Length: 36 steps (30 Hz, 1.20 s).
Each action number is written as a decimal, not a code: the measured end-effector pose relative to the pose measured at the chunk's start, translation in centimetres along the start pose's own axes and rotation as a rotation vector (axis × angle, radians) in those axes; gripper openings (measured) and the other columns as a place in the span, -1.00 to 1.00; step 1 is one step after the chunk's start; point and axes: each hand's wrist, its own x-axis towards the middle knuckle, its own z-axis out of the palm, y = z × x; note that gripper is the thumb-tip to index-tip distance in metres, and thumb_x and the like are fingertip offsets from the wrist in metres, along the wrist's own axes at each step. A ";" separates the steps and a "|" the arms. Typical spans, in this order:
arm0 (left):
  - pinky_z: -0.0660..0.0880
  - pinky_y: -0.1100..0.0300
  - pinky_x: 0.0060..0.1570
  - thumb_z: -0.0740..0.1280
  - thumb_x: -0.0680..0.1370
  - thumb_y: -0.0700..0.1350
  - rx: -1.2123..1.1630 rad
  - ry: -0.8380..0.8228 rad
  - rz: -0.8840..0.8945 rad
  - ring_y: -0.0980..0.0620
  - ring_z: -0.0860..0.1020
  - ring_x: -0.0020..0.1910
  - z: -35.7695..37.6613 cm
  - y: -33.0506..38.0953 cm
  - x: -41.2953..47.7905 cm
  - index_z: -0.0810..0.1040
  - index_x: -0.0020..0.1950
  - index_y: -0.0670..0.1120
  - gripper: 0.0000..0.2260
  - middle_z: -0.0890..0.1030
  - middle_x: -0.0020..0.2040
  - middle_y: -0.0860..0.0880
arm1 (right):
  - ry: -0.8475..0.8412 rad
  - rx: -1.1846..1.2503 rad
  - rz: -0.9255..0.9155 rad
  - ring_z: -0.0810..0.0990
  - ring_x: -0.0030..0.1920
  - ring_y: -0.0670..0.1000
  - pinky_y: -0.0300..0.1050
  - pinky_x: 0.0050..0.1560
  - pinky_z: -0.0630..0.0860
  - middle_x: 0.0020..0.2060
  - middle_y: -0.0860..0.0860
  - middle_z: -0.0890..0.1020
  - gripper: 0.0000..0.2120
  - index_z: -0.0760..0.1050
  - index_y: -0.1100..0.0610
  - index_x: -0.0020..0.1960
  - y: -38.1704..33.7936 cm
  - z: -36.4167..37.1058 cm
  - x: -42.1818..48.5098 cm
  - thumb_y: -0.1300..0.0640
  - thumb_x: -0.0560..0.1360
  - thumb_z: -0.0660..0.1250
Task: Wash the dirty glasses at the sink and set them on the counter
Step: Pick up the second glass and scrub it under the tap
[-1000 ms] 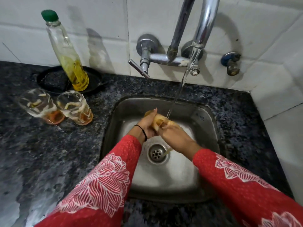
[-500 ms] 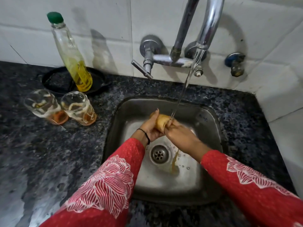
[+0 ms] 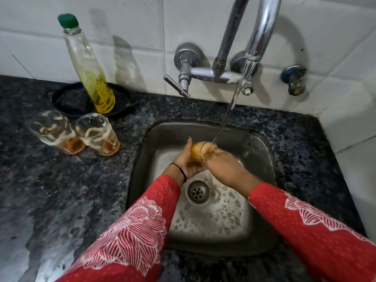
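Note:
A dirty glass (image 3: 197, 153) with brownish residue lies tilted over the steel sink (image 3: 162, 131), under the running water. My left hand (image 3: 184, 162) grips it from below and the left. At the glass's mouth sits my right hand (image 3: 220, 164), fingers on or in the rim; the hand is blurred. Two more dirty glasses (image 3: 54, 132) (image 3: 97, 134) stand on the dark granite counter (image 3: 61, 190) left of the sink, with orange dregs at the bottom.
A steel tap (image 3: 262, 31) on the tiled wall pours a thin stream. A bottle of yellow liquid with a green cap (image 3: 89, 66) stands in a black dish (image 3: 71, 100) behind the two glasses. A small valve (image 3: 294, 79) is on the wall at the right.
The brown liquid poured out of the glass has drained away, leaving splashed water in the basin. Both hands still hold the glass under the stream, turned slightly.

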 end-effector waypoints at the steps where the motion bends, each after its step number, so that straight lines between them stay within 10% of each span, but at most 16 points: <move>1: 0.59 0.05 -0.10 0.06 0.56 0.31 -0.045 -0.024 0.017 -0.06 0.65 -0.15 0.0 -0.3 0.0 0.62 -0.02 -0.16 -0.41 0.70 -0.20 -0.14 | 0.083 0.063 0.001 0.45 0.29 0.13 -0.07 0.26 0.39 0.27 0.15 0.48 -0.65 0.38 0.21 0.32 -0.3 0.0 0.2 0.24 0.56 0.10; 6: 0.60 0.11 -0.07 0.13 0.55 0.28 -0.147 -0.031 0.148 -0.06 0.65 -0.12 0.8 -0.9 0.5 0.59 0.02 -0.21 -0.45 0.66 -0.09 -0.17 | 0.326 1.218 0.406 0.53 0.23 0.20 0.02 0.27 0.44 0.17 0.25 0.58 -0.76 0.54 0.25 0.18 -3.9 -0.3 1.1 0.32 0.53 0.24; 12: 0.61 0.09 -0.20 0.15 0.53 0.29 -0.017 0.036 0.036 -0.07 0.65 -0.20 0.1 0.0 0.4 0.54 0.13 -0.24 -0.40 0.67 -0.15 -0.19 | 0.218 -0.141 -0.140 0.52 0.20 0.25 0.03 0.17 0.48 0.18 0.27 0.54 -0.68 0.37 0.34 0.28 -0.1 1.5 -1.0 0.36 0.54 0.12; 18: 0.57 0.23 -0.29 0.18 0.56 0.18 -0.084 0.034 0.121 0.01 0.63 -0.35 0.0 -0.5 0.5 0.61 -0.22 -0.15 -0.56 0.65 -0.33 -0.08 | 0.350 1.296 0.325 0.59 0.12 0.08 -0.20 0.11 0.53 0.10 0.22 0.63 -0.71 0.56 0.27 0.11 -4.0 0.3 -0.1 0.47 0.44 0.29; 24: 0.62 -0.07 -0.08 0.48 0.18 0.31 0.034 0.251 -0.019 -0.19 0.66 -0.03 -0.6 -0.5 1.2 0.54 0.22 -0.21 -0.20 0.66 0.05 -0.22 | 0.080 0.610 0.082 0.59 -0.01 -0.06 -0.18 0.03 0.51 -0.08 -0.02 0.62 -0.83 0.51 0.05 -0.05 -0.9 1.1 -1.2 0.04 0.59 0.17; 27: 0.59 0.04 -0.12 0.21 0.50 0.28 -0.032 0.128 0.052 -0.10 0.67 -0.19 -0.4 -0.5 0.5 0.61 0.00 -0.25 -0.43 0.68 -0.15 -0.19 | 0.110 0.464 0.014 0.54 0.15 0.03 -0.10 0.16 0.47 0.10 0.08 0.60 -0.74 0.55 0.16 0.10 -1.4 0.7 -0.2 0.15 0.53 0.15; 31: 0.56 0.24 -0.30 0.17 0.54 0.24 -0.097 0.080 0.170 0.03 0.63 -0.36 0.2 -1.1 0.4 0.63 -0.30 -0.09 -0.52 0.65 -0.34 -0.06 | 0.205 1.491 0.358 0.63 0.13 0.06 -0.32 -0.21 0.54 0.11 0.10 0.65 -0.58 0.58 0.22 0.16 -3.7 0.8 1.3 0.49 0.43 0.16; 36: 0.59 0.03 -0.01 0.38 0.39 0.22 -0.203 0.208 0.213 -0.15 0.59 0.06 0.1 -2.3 0.4 0.50 0.27 -0.22 -0.37 0.57 0.20 -0.25 | -0.091 1.571 0.237 0.60 0.03 -0.06 -0.34 -0.03 0.55 0.08 0.12 0.62 -0.51 0.47 0.27 0.26 -0.8 0.1 0.7 0.57 0.38 0.26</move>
